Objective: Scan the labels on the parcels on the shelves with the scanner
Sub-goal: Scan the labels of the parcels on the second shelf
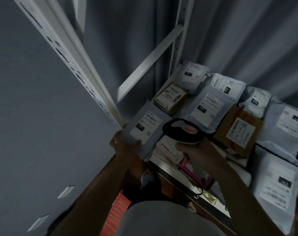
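Note:
My right hand (pixel 201 155) grips the handle of a black and grey scanner (pixel 182 131) with a red mark on its head, held over the shelf's front left corner. My left hand (pixel 123 144) holds the near left edge of a grey mailer bag (pixel 144 128) whose white label carries a black tag. Just under the scanner lies a white-labelled parcel (pixel 167 149), partly hidden by the scanner and my right hand. Several more labelled parcels cover the shelf, among them a small brown box (pixel 170 97) and a taped cardboard box (pixel 238 132).
A white slotted upright (pixel 76 62) and a diagonal brace (pixel 150 62) of the rack rise at the left. A grey wall (pixel 34 116) is on the left, grey curtain behind. The shelf's front edge (pixel 170 169) runs diagonally; a lower shelf holds pink and yellow items (pixel 192 174).

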